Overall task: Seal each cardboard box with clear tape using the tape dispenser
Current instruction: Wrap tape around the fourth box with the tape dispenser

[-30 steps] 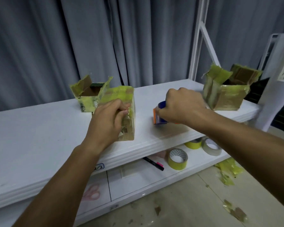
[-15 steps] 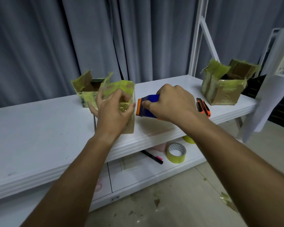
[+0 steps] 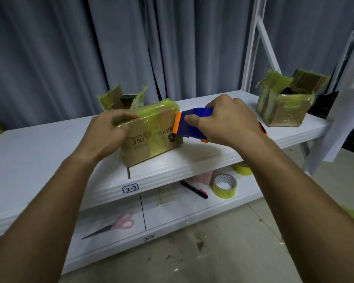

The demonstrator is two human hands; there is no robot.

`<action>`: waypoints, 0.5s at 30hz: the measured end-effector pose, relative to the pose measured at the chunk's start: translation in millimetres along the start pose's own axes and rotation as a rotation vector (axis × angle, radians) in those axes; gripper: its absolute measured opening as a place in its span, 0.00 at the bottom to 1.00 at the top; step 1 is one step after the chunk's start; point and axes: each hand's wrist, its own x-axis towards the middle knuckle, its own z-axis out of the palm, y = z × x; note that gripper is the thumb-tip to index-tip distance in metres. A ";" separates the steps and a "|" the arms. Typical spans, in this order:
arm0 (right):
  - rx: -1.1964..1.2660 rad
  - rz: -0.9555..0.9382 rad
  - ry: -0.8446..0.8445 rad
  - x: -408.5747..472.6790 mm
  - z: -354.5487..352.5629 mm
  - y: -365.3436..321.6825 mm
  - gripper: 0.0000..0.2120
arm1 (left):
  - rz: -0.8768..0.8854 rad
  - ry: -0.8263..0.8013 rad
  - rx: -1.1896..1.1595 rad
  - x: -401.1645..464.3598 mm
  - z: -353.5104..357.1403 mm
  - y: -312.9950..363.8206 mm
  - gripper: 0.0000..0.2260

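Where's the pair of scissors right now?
In the head view, the scissors lie on the lower shelf, lower left, below the "2-2" label and left of the black marker.

The right hand (image 3: 229, 121) holds a blue and orange tape dispenser (image 3: 192, 125), its orange edge touching the right end of a closed cardboard box (image 3: 151, 135) on the white table (image 3: 39, 152). Left of that grip, the left hand (image 3: 108, 133) holds the box's top left edge.
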 end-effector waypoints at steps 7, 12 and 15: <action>0.036 -0.030 -0.063 -4.6 -14.9 -10.3 0.22 | 0.187 0.151 0.271 -5.3 16.5 5.9 0.28; 0.049 -0.031 -0.102 -9.5 -28.1 -11.6 0.20 | 0.209 -0.004 0.413 -5.1 42.1 16.4 0.30; 0.040 -0.021 -0.118 -11.6 -40.8 -8.4 0.19 | 0.218 0.046 0.437 -2.3 44.1 11.4 0.30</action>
